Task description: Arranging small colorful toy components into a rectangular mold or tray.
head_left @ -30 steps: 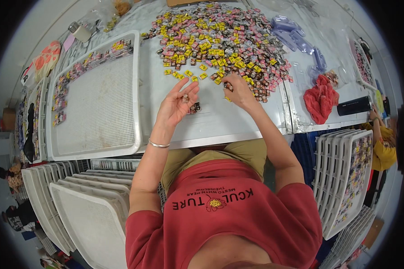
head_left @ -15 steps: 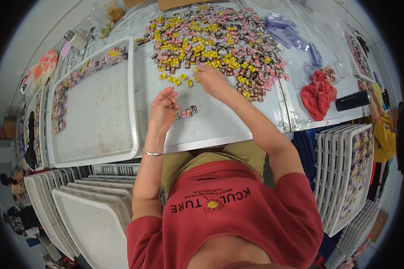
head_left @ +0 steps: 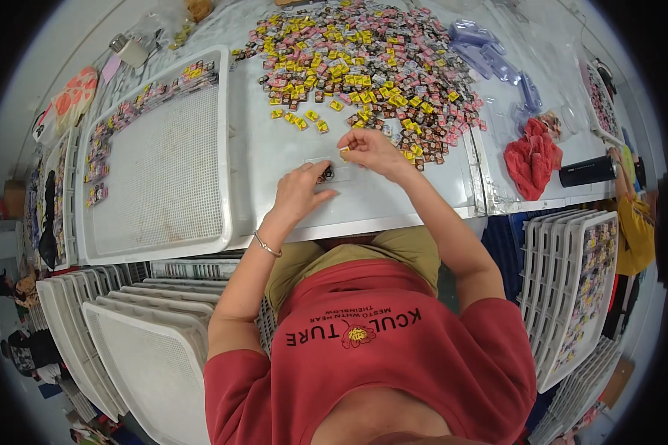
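My left hand (head_left: 298,194) lies low over the near end of a clear plastic tray (head_left: 343,172) on the table. Its fingers are stretched out and the thumb is apart; the forefinger touches a small dark block (head_left: 326,174) there. Most of the row under this hand is hidden. Just right of it, my right hand (head_left: 375,153) pinches a small yellow block (head_left: 344,151) between thumb and fingertips, above the tray's right part. Beyond both hands spreads a big heap of small wrapped blocks (head_left: 364,67) in yellow, pink, black and brown, with several loose yellow blocks (head_left: 312,116) at its near edge.
A white mesh tray (head_left: 163,163) at left holds packed sets along its far and left edges. Purple plastic shells (head_left: 490,59), a red cloth (head_left: 532,159) and a black bottle (head_left: 588,169) lie at right. Stacked trays (head_left: 145,356) stand below the table; another person (head_left: 634,222) is at far right.
My right hand has drawn back from the heap's near edge with a yellow block, toward the clear tray. My left hand has come down and right, from raised beside the row onto it.
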`<state>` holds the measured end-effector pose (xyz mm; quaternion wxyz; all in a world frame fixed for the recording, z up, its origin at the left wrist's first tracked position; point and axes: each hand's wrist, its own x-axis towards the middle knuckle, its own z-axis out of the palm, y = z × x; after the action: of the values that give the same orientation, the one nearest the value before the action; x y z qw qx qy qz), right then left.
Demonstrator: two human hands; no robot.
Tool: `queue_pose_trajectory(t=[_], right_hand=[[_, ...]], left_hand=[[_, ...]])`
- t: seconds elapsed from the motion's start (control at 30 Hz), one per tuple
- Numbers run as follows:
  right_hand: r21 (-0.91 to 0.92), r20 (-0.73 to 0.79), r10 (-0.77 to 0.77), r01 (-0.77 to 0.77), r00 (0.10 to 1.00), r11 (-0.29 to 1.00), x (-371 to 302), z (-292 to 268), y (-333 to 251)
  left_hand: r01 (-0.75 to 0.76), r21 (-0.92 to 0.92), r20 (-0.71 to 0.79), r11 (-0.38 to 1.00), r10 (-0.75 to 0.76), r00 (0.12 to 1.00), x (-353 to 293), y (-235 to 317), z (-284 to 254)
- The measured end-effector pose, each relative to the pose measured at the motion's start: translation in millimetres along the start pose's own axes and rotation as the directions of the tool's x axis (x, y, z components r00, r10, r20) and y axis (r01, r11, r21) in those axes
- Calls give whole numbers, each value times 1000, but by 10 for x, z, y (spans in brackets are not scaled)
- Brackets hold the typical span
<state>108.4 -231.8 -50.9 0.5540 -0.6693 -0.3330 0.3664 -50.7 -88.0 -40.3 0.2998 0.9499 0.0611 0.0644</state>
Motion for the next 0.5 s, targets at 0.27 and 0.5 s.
queue_pose_trajectory(t=[0.27, 0.5], right_hand=[[61, 10, 86, -86, 996, 994, -167, -26, -77], [-429, 139, -82, 134, 987, 893, -23, -84, -102]], left_hand=[[54, 54, 31, 997, -56, 998, -24, 108, -22], [137, 7, 63, 991, -137, 989, 34, 10, 11]])
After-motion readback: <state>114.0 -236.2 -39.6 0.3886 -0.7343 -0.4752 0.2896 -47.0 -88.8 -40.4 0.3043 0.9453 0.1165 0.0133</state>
